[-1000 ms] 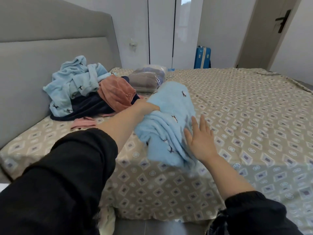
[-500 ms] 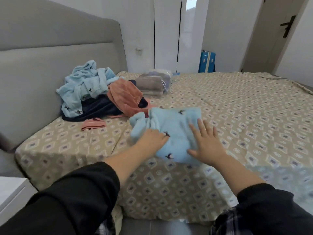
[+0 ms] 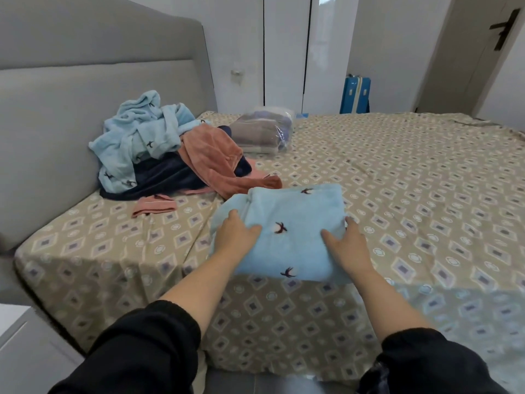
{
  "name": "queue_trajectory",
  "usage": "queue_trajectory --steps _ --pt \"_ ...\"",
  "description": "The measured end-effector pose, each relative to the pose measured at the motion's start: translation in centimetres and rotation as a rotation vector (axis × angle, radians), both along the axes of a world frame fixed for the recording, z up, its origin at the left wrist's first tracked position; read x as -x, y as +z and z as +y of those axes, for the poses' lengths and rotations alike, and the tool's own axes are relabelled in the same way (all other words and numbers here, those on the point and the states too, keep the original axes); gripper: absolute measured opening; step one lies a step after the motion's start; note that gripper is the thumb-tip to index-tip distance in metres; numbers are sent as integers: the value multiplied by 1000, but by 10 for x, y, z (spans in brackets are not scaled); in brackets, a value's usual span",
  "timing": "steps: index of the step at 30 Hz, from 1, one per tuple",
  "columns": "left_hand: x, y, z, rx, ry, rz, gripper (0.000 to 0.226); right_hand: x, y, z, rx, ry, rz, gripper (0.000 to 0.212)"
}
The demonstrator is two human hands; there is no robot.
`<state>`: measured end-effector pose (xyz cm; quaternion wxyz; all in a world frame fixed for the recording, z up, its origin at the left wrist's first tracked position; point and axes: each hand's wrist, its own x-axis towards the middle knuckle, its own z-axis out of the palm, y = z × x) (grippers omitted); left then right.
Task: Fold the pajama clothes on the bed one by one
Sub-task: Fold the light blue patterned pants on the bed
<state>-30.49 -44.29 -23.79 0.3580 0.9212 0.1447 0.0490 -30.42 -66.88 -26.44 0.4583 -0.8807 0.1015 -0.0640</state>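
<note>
The blue pajama [image 3: 295,220] now lies flat on the bed [image 3: 397,172] as a squarish packet, near the front edge and just in front of the person. A second ago it hangs off the mattress in a loose roll, with the left hand bringing it over. Half a second ago it is already down, with both palms on top of it. Now the hands sit at its two sides. The left hand [image 3: 235,237] is at the left edge with its thumb on top, and its fingers [image 3: 233,216] seem to tuck into the bunched cloth there, so it appears to pinch that edge. The right hand [image 3: 345,245] lies along the right edge with its thumb spread over the top and its fingers fairly straight, pressing more than gripping (their tips are partly hidden by the fold). I judge that the last fold of this piece is made and the hands are squaring it or getting ready to move it aside. The left edge is lumpy and may need smoothing. Beyond it, by the headboard [image 3: 71,109], the pile [image 3: 159,155] of blue, navy and pink clothes is unfolded, so most of the task remains. A bagged bundle [image 3: 264,132] sits just beside the pile.
</note>
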Motion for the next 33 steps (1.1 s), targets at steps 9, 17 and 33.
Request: queue_trajectory --steps 9,17,33 --pt "-45 23 -8 401 23 -76 71 -41 25 -13 -213 18 -103 54" --pt "-64 5 8 562 94 -203 60 -74 36 1 -153 14 -121 51" --pt "-99 5 7 568 44 -188 57 -73 31 -2 -124 -127 -18 19"
